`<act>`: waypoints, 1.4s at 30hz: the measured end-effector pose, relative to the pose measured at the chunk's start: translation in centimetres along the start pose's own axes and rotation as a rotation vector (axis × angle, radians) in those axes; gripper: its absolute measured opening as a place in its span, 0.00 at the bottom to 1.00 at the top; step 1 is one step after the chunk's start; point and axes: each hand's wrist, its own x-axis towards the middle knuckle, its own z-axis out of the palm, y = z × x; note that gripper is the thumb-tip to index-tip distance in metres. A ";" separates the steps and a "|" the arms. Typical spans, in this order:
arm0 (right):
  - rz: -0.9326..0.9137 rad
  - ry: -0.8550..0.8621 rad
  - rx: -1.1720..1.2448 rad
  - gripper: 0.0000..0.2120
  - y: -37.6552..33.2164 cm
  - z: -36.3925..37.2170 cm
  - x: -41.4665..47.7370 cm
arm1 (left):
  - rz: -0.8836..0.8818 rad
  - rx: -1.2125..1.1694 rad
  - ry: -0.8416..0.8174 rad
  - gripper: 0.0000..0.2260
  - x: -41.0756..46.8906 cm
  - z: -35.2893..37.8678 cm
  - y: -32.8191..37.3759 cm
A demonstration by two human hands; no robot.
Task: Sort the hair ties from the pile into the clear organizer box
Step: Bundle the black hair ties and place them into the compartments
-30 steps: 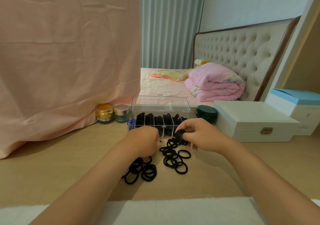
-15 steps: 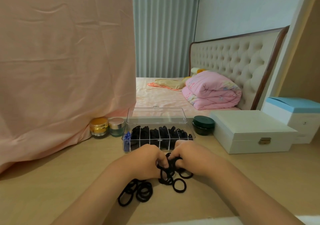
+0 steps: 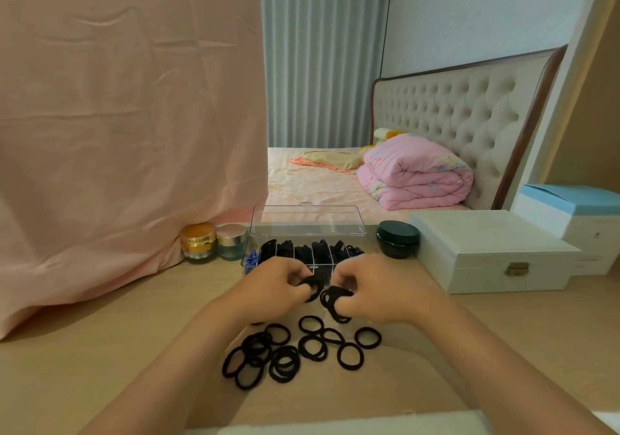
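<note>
The left hand (image 3: 275, 287) has its fingers curled in, pinching a small bunch of black hair ties (image 3: 312, 287) between thumb and fingertips. The right hand (image 3: 375, 292) is closed the same way on its own bunch of ties (image 3: 332, 300), whose loops hang below the fingertips. Both hands hover just in front of the clear organizer box (image 3: 307, 253), above the desk (image 3: 100, 350), close together but not touching.

These ties look light, soft and limp: thin fabric-covered elastic rings that sag and fold under their own weight. They are neither fragile nor slippery, but they probably snag on one another, so a lifted bunch may drag extra loops along. A light pinch across the band anywhere on the ring should hold one; hooking a fingertip through the loop would be surer, and no real squeeze is needed.

Below the hands, the remaining pile (image 3: 295, 350) lies spread on the desk towards its near edge, some rings overlapping on the left, others lying singly on the right. Beyond the hands, the box stands towards the far edge with its lid (image 3: 307, 220) raised upright behind it. The back compartments already hold dark ties, and something blue shows at the left end. How full the front row is cannot be judged, since the hands cover it.
</note>
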 end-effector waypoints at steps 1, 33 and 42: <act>0.007 0.012 0.097 0.03 -0.2 -0.3 0.0 | -0.016 -0.055 0.011 0.04 0.0 -0.1 0.0; 0.129 -0.124 0.632 0.09 0.6 -1.3 0.4 | -0.074 -0.476 -0.178 0.07 -0.3 -1.0 0.8; 0.148 0.147 1.116 0.09 1.8 -2.5 1.0 | 0.018 -0.462 0.008 0.08 2.5 -1.8 4.5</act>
